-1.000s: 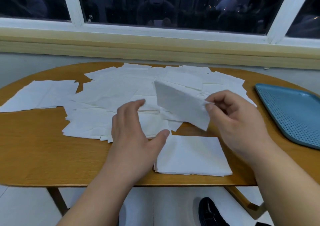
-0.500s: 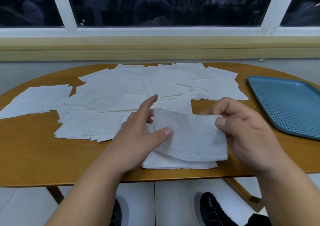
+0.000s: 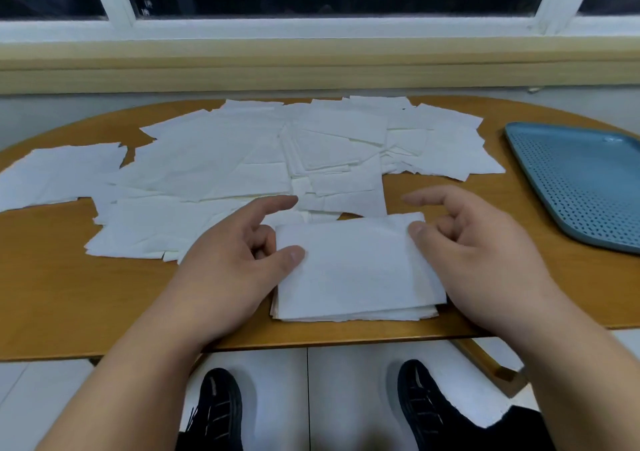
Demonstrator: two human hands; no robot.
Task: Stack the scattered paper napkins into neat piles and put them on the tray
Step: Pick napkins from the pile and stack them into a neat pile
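A neat pile of white paper napkins (image 3: 356, 295) sits at the table's near edge. The top napkin (image 3: 349, 260) lies flat on it. My left hand (image 3: 235, 263) pinches that napkin's left edge, thumb on top and curled fingers at the edge, index finger pointing away. My right hand (image 3: 478, 256) pinches its right edge the same way, thumb on the far right corner. Behind the pile, scattered napkins (image 3: 242, 163) cover the middle and far left of the table. The blue perforated tray (image 3: 581, 180) lies at the right with nothing on it.
The round wooden table (image 3: 69, 288) stands against a wall below a window sill (image 3: 311, 66). Bare wood shows at the front left and between the pile and the tray. My black shoes (image 3: 214, 412) and the tiled floor show under the table's edge.
The napkin my right hand held up came down, my left hand took its other edge, and it now lies flat on the near pile. The view tilted downward.
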